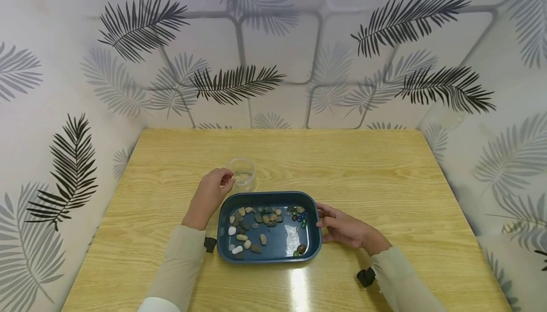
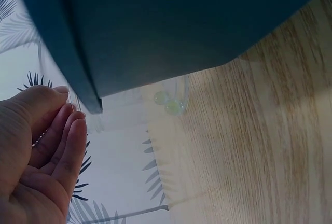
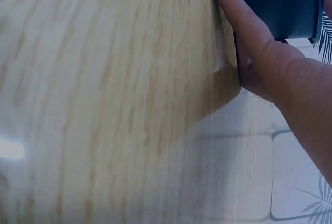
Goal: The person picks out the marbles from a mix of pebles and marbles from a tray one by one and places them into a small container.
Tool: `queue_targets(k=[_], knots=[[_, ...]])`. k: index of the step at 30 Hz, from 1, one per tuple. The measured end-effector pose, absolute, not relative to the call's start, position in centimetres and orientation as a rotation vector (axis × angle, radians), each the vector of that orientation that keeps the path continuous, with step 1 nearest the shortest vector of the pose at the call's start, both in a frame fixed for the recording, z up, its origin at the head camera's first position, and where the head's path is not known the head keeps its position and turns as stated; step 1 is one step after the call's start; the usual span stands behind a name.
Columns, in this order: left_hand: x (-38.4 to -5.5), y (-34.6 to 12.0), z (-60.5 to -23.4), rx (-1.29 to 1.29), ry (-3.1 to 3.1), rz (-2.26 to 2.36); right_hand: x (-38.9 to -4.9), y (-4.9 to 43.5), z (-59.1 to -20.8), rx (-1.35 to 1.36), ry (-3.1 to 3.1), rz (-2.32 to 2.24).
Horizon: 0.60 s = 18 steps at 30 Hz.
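My left hand (image 1: 213, 186) is at the near left side of a clear round jar (image 1: 247, 187), thumb and fingertips pinching its rim. In the left wrist view, that hand (image 2: 41, 146) has its fingertips together on a thin transparent edge. Two pale green marbles (image 2: 172, 107) show through the jar's wall low down. My right hand (image 1: 344, 226) grips the right end of a dark blue tray (image 1: 270, 260), thumb by the rim and fingers against the side wall. In the right wrist view, a finger of the right hand (image 3: 280, 63) lies along the tray's outer wall (image 3: 280, 6).
Grey, tan and white pebbles (image 1: 241, 237) lie in the tray's left and back parts. Several coloured glass marbles (image 1: 300, 217) sit at its right. The wooden table (image 1: 342, 160) meets a leaf-patterned wall covering (image 1: 278, 55) at the back.
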State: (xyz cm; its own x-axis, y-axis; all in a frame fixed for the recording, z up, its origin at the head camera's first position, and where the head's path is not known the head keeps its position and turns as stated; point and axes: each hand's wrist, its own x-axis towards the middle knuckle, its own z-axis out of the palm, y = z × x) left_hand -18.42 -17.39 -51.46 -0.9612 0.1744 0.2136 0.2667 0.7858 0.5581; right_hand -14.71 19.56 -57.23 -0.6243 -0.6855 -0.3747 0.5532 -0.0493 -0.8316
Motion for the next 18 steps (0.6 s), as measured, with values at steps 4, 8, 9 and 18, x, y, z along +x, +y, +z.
queue_targets(k=[4, 8, 9, 18], knots=[[-18.41, -17.37, -51.48, -0.348, -2.830, -0.916, -14.73, 19.55, -57.26, -0.160, 1.341, -1.800], [-18.34, -17.37, -51.51, -0.351, -2.822, -0.916, -14.73, 19.51, -57.22, -0.165, 1.344, -1.796], [-18.31, -17.39, -51.51, -0.350, -2.821, -0.919, -14.73, 19.52, -57.21, -0.164, 1.346, -1.795], [-17.77, -17.17, -51.25, -0.365, -2.790, -0.947, -14.70, 19.56, -57.06, -0.159, 1.351, -1.790]])
